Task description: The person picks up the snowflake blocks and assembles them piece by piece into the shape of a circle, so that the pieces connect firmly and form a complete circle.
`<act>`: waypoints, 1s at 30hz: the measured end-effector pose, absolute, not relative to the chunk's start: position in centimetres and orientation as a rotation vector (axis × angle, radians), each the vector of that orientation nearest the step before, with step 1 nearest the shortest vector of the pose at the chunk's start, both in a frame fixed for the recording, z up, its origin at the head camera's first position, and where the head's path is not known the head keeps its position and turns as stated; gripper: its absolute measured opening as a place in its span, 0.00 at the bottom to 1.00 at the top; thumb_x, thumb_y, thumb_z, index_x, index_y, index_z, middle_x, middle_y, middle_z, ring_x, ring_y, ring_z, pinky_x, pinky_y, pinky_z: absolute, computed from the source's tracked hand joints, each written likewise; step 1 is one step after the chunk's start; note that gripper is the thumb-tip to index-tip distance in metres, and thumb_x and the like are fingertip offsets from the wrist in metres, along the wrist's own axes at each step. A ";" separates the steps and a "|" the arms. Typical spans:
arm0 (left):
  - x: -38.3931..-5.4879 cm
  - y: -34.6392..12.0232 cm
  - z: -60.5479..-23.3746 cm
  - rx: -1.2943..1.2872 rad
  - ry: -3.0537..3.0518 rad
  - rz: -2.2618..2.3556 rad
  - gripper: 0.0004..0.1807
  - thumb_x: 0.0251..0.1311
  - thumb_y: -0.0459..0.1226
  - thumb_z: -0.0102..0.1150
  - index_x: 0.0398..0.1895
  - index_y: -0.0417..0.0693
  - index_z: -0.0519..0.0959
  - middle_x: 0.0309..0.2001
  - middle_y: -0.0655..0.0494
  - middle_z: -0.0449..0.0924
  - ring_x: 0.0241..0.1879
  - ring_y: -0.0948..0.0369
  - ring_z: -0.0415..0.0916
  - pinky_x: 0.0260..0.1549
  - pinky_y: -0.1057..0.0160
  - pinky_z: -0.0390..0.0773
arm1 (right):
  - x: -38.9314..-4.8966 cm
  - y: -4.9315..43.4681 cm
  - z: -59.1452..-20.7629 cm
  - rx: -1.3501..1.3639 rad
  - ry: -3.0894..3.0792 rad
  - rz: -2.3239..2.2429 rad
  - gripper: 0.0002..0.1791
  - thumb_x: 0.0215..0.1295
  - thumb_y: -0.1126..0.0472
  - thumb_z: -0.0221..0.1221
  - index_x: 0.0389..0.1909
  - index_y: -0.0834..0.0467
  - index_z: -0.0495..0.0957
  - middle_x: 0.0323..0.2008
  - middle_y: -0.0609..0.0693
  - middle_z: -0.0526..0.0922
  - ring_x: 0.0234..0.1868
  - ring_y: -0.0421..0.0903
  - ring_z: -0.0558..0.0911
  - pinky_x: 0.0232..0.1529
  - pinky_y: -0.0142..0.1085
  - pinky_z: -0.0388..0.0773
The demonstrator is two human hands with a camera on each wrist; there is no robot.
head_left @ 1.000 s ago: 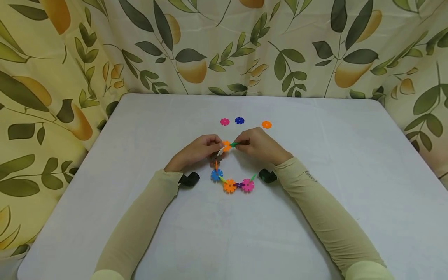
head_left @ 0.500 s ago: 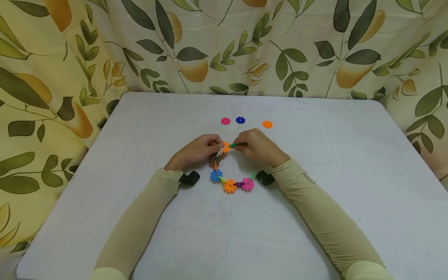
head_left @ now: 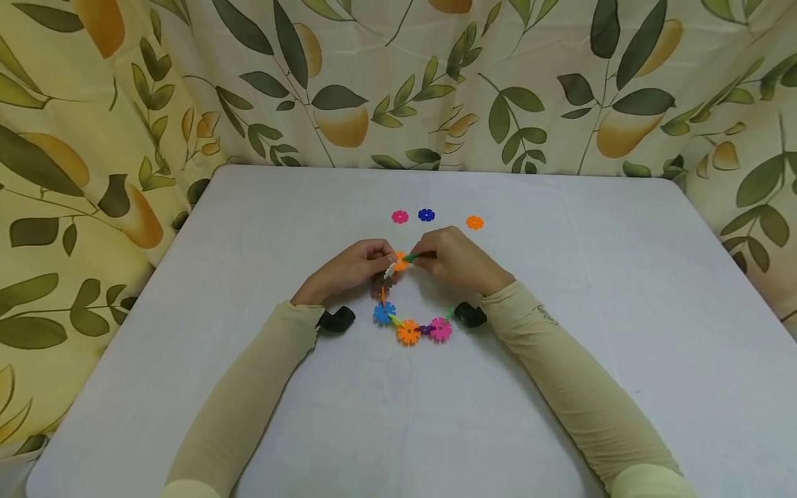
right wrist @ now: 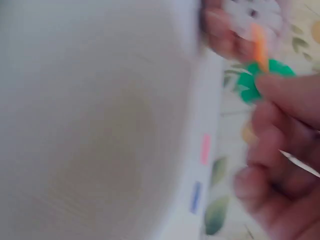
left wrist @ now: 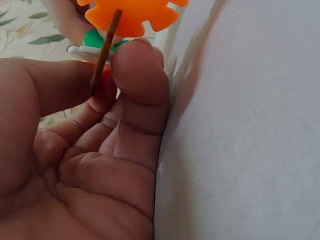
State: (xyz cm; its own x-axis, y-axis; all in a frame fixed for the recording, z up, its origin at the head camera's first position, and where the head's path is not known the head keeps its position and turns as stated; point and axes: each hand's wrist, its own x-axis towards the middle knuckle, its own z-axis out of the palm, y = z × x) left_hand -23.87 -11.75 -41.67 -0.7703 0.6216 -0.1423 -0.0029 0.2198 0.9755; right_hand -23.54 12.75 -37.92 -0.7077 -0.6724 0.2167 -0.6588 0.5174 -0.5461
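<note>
A chain of interlocking snowflake discs curves across the white table. Its blue disc (head_left: 385,313), lower orange disc (head_left: 409,333) and pink disc (head_left: 441,329) lie lowest in the head view. My left hand (head_left: 358,268) pinches the chain's upper end near the white disc (head_left: 389,272) and a brown disc (left wrist: 106,55); which discs its fingertips grip is partly hidden. My right hand (head_left: 457,259) pinches a green disc (right wrist: 247,85) between thumb and finger. The green disc's edge meets the upper orange disc (right wrist: 259,47); whether their slots interlock I cannot tell.
Beyond the hands lie a loose pink disc (head_left: 400,217), a dark blue disc (head_left: 426,215) and an orange disc (head_left: 474,223). Black wrist cameras sit below the left wrist (head_left: 337,319) and right wrist (head_left: 470,315). A leaf-patterned curtain (head_left: 398,90) hangs behind the table.
My right hand has shifted slightly left, bringing the green disc further onto the orange disc. My left hand keeps its hold almost unmoved, and the lower chain stays nearly in place.
</note>
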 end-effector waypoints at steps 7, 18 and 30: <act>-24.1 -12.1 -41.8 0.570 2.018 1.584 0.11 0.83 0.38 0.50 0.61 0.48 0.75 0.37 0.44 0.85 0.29 0.50 0.78 0.38 0.58 0.80 | -25.4 13.6 -35.7 -0.854 2.645 -1.044 0.11 0.76 0.62 0.64 0.50 0.65 0.88 0.35 0.54 0.87 0.35 0.50 0.79 0.37 0.42 0.76; -24.1 -11.8 -42.1 0.547 2.025 1.565 0.14 0.81 0.37 0.51 0.60 0.42 0.81 0.33 0.49 0.78 0.25 0.55 0.72 0.27 0.63 0.77 | -29.1 13.4 -38.1 -0.623 2.854 -1.152 0.17 0.79 0.67 0.58 0.61 0.71 0.82 0.60 0.66 0.82 0.53 0.61 0.80 0.54 0.50 0.78; -23.9 -11.9 -42.2 0.566 1.993 1.615 0.11 0.80 0.36 0.51 0.54 0.43 0.81 0.35 0.45 0.81 0.27 0.54 0.72 0.27 0.62 0.76 | -30.5 13.0 -40.3 -0.679 2.775 -0.989 0.21 0.78 0.70 0.49 0.67 0.71 0.77 0.70 0.68 0.74 0.71 0.64 0.73 0.73 0.54 0.66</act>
